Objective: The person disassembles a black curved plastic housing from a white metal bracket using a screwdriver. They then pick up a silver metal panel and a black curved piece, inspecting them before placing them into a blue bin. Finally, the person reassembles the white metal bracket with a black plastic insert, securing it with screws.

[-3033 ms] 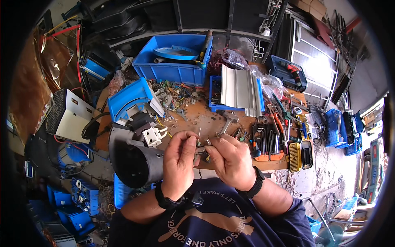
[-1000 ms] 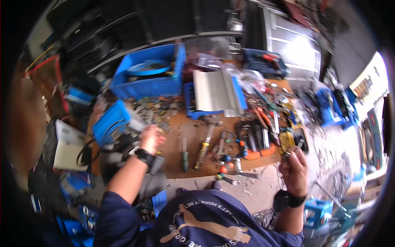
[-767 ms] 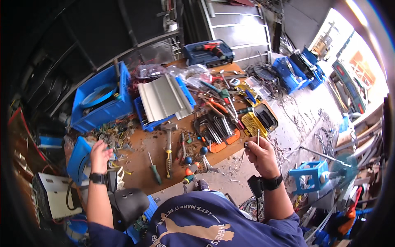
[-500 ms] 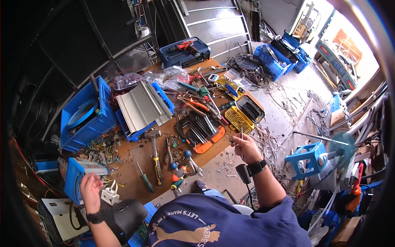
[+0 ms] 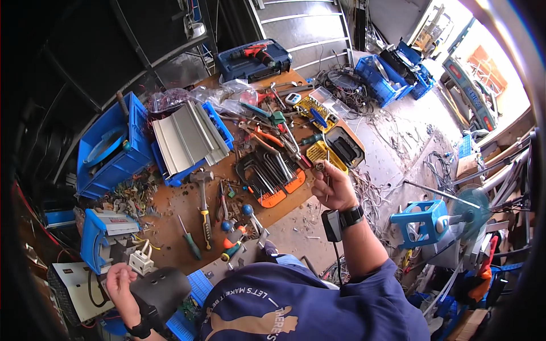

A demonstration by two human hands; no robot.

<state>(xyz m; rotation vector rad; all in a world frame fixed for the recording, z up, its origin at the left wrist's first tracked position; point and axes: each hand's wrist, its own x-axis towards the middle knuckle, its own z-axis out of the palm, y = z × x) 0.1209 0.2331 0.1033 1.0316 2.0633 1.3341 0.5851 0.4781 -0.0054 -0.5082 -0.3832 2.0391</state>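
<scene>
The person's right hand (image 5: 335, 187) kept its grip pinched on a small metal piece (image 5: 319, 166) at three o'clock, near a yellow case (image 5: 316, 152) on the counter (image 5: 177, 203). The left hand (image 5: 120, 282), at eight, had loosely parted fingers. White lettering (image 5: 253, 291) curved across a navy shirt (image 5: 341, 307) at six; more marked a teal panel (image 5: 471, 94) at two.

Pinching metal part (image 5: 320, 166) in right hand (image 5: 336, 187), near yellow case (image 5: 316, 152); holding left hand (image 5: 120, 285) loose near white block (image 5: 141, 261).
</scene>
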